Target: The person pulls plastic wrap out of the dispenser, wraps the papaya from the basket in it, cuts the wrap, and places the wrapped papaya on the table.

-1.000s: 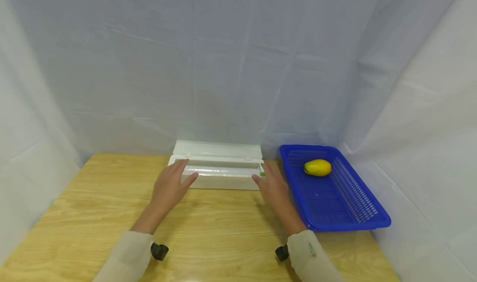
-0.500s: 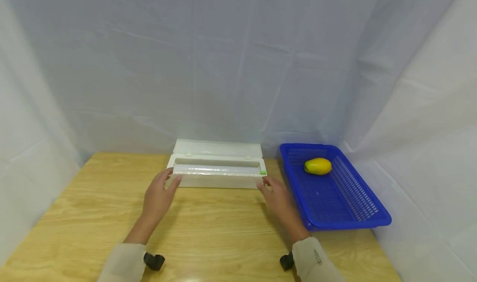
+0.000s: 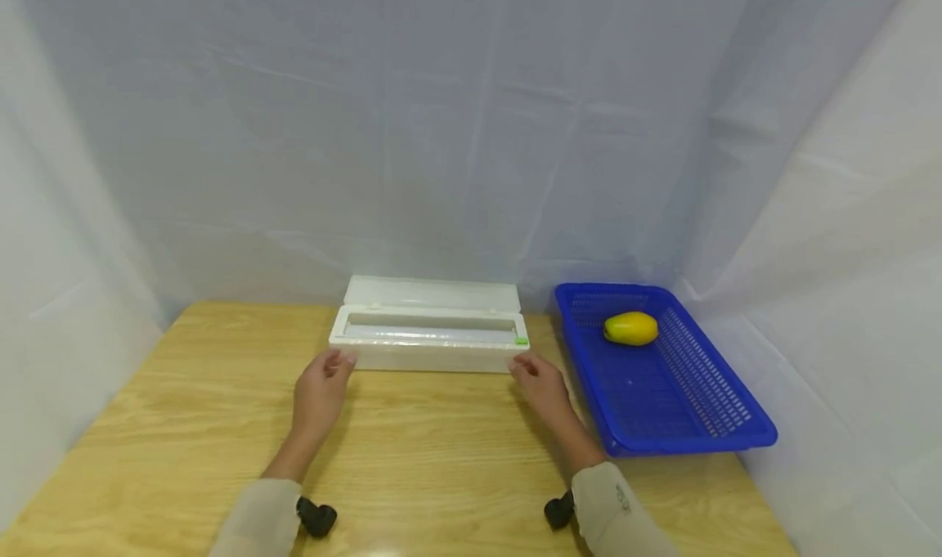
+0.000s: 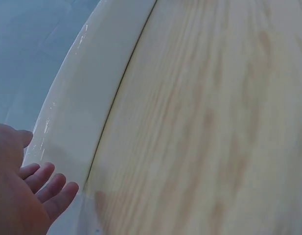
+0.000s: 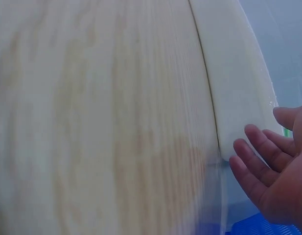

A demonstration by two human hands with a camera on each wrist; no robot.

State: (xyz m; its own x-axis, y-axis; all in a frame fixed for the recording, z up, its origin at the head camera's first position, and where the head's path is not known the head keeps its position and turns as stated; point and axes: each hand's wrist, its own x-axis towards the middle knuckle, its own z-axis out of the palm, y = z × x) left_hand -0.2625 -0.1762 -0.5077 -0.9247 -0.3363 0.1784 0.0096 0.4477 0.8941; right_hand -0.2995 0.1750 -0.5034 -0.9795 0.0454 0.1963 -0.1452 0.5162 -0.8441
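Observation:
A long white cling film box (image 3: pixel 430 356) stands at the back of the table, its lid (image 3: pixel 432 294) tipped back. Inside lies a white roll (image 3: pixel 430 334); a small green piece (image 3: pixel 521 341) sits at the right end. My left hand (image 3: pixel 318 393) is by the front left corner. In the left wrist view, its fingers (image 4: pixel 60 200) bend loosely near the box's front, thumb apart. At the front right corner is my right hand (image 3: pixel 547 392); in the right wrist view, its fingers (image 5: pixel 256 161) are spread and slightly bent. I see nothing held in either hand; whether fingertips touch the box is unclear.
To the right, a blue plastic basket (image 3: pixel 605 410) stands on the wooden table (image 3: pixel 434 467). A yellow papaya-like fruit (image 3: pixel 630 328) lies in its far part. Pale sheeting (image 3: pixel 441 132) hangs behind the table and at both sides.
Both hands have drawn back from over the box's ends to its front corners, and their fingers have bent closer together. The green piece has come into full sight. Box and fruit stay put.

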